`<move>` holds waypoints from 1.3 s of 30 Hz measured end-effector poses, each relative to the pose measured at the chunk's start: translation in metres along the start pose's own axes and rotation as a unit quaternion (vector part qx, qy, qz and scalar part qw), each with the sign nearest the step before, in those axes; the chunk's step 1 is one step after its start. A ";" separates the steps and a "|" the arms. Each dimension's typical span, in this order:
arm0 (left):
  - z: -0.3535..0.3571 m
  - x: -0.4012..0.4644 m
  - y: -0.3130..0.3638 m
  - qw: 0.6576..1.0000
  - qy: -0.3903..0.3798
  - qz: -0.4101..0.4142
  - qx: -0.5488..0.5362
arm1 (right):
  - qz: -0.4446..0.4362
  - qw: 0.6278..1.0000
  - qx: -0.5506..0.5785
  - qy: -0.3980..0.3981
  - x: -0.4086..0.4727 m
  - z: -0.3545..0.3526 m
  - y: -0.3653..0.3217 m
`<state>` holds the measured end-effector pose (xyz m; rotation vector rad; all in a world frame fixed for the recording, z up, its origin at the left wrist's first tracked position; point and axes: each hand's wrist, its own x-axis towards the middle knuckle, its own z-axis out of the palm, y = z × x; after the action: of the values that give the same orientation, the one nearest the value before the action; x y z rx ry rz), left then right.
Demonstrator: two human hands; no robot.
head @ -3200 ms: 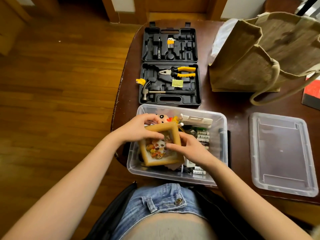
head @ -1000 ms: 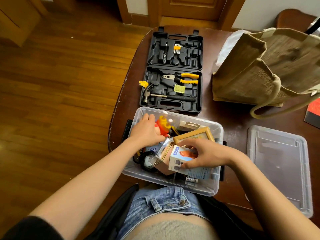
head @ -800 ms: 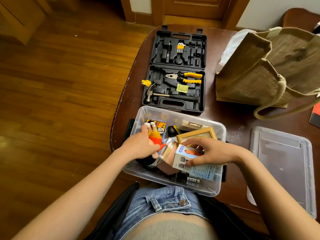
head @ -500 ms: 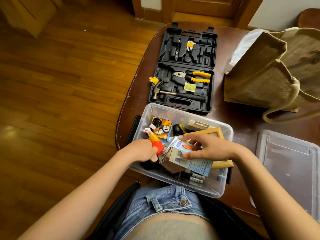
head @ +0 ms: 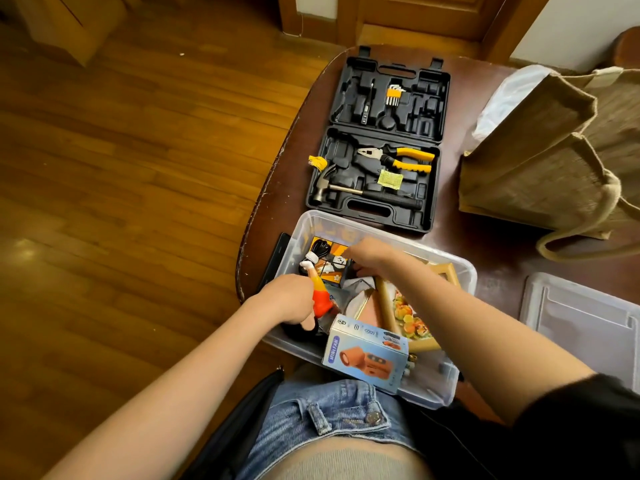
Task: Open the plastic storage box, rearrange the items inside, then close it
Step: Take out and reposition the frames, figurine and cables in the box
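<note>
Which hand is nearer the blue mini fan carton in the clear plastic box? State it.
Left. The left hand grips an orange toy figure just beside the blue mini fan carton. The right hand reaches to the clear plastic box's far side, farther off.

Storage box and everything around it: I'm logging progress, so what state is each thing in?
storage box: open, full
lid: off, flat on table
tool case: open
jute bag: upright, open
mini fan box: propped on near rim
left hand: gripping doll
right hand: reaching in; grip unclear

Open tool case (head: 377, 147) (jute bag (head: 554, 150) beside).
</note>
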<state>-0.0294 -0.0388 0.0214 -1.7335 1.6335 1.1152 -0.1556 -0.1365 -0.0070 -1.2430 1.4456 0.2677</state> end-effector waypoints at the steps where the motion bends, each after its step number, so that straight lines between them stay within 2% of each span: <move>1: 0.001 0.000 -0.001 1.000 0.012 0.003 -0.008 | 0.015 1.000 0.020 -0.004 0.005 0.005 -0.005; 7: 0.004 -0.001 -0.007 0.997 0.050 0.029 -0.044 | 0.042 0.993 0.112 -0.025 0.027 0.027 -0.009; 12: 0.005 -0.003 -0.011 0.997 0.060 0.036 -0.030 | 0.055 0.993 0.087 0.050 0.029 0.033 -0.006; 14: 0.003 -0.004 -0.009 0.998 0.050 0.031 -0.028 | -0.005 0.996 -0.009 0.085 0.023 0.027 -0.001; 17: -0.001 -0.006 -0.004 0.999 0.022 0.018 -0.020 | -0.111 0.971 -0.156 0.147 -0.001 0.015 0.010; 20: -0.003 -0.006 -0.004 0.999 0.032 0.016 -0.029 | -0.195 0.935 -0.214 0.206 -0.025 0.004 0.018; 22: -0.004 -0.005 -0.006 0.998 0.046 0.017 -0.035 | -0.249 0.918 -0.224 0.215 -0.039 -0.004 0.019; 26: -0.008 -0.007 -0.012 0.989 0.117 0.024 -0.082 | -0.293 0.912 -0.223 0.180 -0.060 -0.012 0.025; 31: -0.006 -0.010 -0.017 0.951 0.246 -0.008 -0.185 | -0.287 0.930 -0.170 0.155 -0.077 -0.009 0.037; 34: -0.006 -0.006 -0.018 0.925 0.294 0.016 -0.240 | -0.314 0.926 -0.178 0.107 -0.085 0.001 0.045; 36: -0.005 -0.002 -0.015 0.922 0.276 0.069 -0.263 | -0.318 0.927 -0.190 0.059 -0.090 0.007 0.046; 39: 0.000 0.003 -0.011 0.945 0.168 0.131 -0.250 | -0.314 0.931 -0.186 -0.030 -0.094 0.005 0.043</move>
<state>-0.0194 -0.0390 0.0169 -2.1662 1.9502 1.5306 -0.2061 -0.0660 0.0489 -1.9199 0.8969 0.1389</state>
